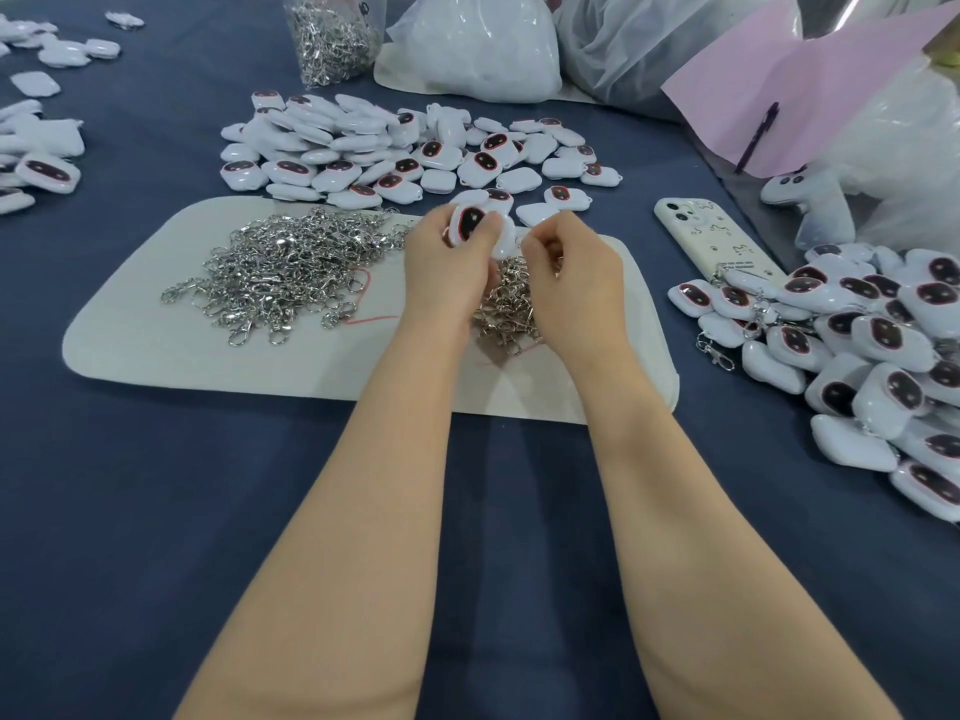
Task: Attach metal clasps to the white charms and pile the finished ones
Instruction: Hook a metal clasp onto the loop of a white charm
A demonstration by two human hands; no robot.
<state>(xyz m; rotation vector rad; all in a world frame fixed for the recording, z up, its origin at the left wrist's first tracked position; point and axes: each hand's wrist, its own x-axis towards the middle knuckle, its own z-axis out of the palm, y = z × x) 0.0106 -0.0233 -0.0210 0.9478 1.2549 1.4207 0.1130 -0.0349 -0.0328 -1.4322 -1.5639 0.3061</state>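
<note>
White charm (470,226), pinched in the left grip (441,267) above the clasps (280,272) on the desk (156,511), is apparently mid-fitting, the right grip (576,267) curled at its edge with contents I cannot tell; next, thread the ring through its loop, then add it to the finished pile (883,356).

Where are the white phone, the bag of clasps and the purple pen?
white phone (717,236): head view, middle of its back.
bag of clasps (332,39): head view, its clear front.
purple pen (757,138): head view, middle of its barrel.
</note>
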